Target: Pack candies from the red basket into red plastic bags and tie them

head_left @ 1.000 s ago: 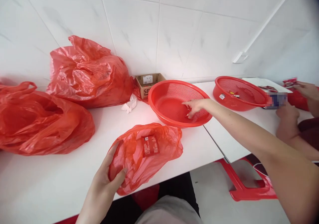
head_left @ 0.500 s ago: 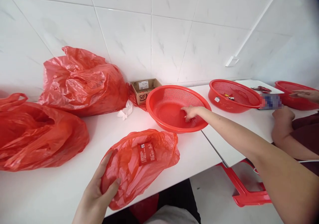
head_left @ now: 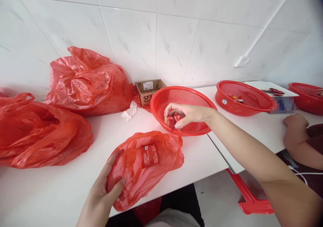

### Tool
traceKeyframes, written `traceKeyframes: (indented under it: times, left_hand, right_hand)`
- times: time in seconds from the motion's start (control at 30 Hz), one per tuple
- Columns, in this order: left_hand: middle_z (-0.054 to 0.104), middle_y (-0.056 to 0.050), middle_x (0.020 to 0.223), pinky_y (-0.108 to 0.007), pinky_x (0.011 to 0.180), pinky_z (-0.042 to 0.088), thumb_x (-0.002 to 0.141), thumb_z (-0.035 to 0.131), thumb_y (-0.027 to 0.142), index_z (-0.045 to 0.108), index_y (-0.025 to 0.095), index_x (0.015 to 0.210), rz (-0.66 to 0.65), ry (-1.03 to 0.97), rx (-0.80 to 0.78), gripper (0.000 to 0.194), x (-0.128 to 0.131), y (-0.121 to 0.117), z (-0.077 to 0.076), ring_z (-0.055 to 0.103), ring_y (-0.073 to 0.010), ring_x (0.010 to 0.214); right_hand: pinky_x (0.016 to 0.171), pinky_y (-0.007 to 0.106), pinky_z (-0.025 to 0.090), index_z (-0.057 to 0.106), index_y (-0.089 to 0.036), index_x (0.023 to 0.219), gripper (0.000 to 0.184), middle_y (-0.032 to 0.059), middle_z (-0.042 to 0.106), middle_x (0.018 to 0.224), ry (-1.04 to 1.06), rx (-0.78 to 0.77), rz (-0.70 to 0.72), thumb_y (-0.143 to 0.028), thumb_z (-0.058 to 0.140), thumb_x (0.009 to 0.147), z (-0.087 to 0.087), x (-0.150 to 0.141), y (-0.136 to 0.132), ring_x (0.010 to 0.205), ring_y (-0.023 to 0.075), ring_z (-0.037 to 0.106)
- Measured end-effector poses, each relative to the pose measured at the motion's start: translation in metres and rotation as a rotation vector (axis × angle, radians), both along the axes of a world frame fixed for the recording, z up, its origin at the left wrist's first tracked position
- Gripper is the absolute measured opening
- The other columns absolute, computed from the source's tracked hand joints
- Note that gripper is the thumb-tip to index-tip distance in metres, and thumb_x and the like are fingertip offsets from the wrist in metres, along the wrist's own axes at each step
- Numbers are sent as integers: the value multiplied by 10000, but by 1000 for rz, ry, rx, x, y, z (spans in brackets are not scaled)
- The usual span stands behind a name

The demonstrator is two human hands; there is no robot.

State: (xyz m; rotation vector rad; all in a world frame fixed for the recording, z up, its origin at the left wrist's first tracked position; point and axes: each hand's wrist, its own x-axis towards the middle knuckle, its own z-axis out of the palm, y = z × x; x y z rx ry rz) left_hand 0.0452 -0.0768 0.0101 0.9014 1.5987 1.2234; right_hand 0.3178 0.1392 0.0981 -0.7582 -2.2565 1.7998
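My left hand (head_left: 102, 186) grips the closed end of a thin red plastic bag (head_left: 161, 173), its thumb and fingers round the film. The bag lies on its side on the white table, its mouth facing right. Through the film shows a dark red packet (head_left: 150, 155) with white print. My right hand (head_left: 183, 114) is closed round several small red wrapped packets (head_left: 172, 121), one with a tan patch; their kind is not clear. It hovers over the front of a round red plastic basket (head_left: 199, 95), partly hiding the inside.
Two big filled red bags (head_left: 88, 85) stand at the left. Beside the basket are an open cardboard box (head_left: 150, 89) and a crumpled tissue (head_left: 130, 110). A second red basket (head_left: 242, 110) holds small packets. Another person's arm (head_left: 297, 136) rests at the right. A red stool (head_left: 252, 200) stands below.
My right hand has come up from the basket floor and moved left and nearer, with small red packets now visible in it. My left hand still holds the bag.
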Motion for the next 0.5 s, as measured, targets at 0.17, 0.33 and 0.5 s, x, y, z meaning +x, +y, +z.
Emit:
traceKeyframes:
  times: [0.17, 0.33, 0.5]
  left_hand:
    - [422, -77, 1539, -372, 1082, 420, 784, 679, 371, 387, 268, 1486, 11, -86, 33, 767, 6, 6, 3, 488, -305, 1329]
    - [441, -83, 1523, -383, 1090, 414, 804, 646, 356, 333, 240, 1508, 39, -48, 51, 779, 6, 4, 4, 454, -291, 1360]
    - [480, -66, 1491, -404, 1141, 349, 820, 626, 342, 367, 233, 1493, 50, 100, 51, 729, 2, -1, 6, 469, -280, 1346]
  right_hand:
    - [853, 252, 499, 563, -288, 1218, 536, 18, 590, 1178, -76, 84, 189, -261, 774, 726, -28, -61, -42, 1044, 143, 588]
    - [873, 279, 510, 548, -262, 1293, 576, 43, 622, 1197, -97, 29, 105, -366, 760, 767, -58, -97, -54, 1038, 164, 617]
    - [710, 264, 564, 636, -179, 1056, 396, 62, 663, 1075, -60, -48, -88, -502, 675, 830, -77, -112, -56, 932, 173, 643]
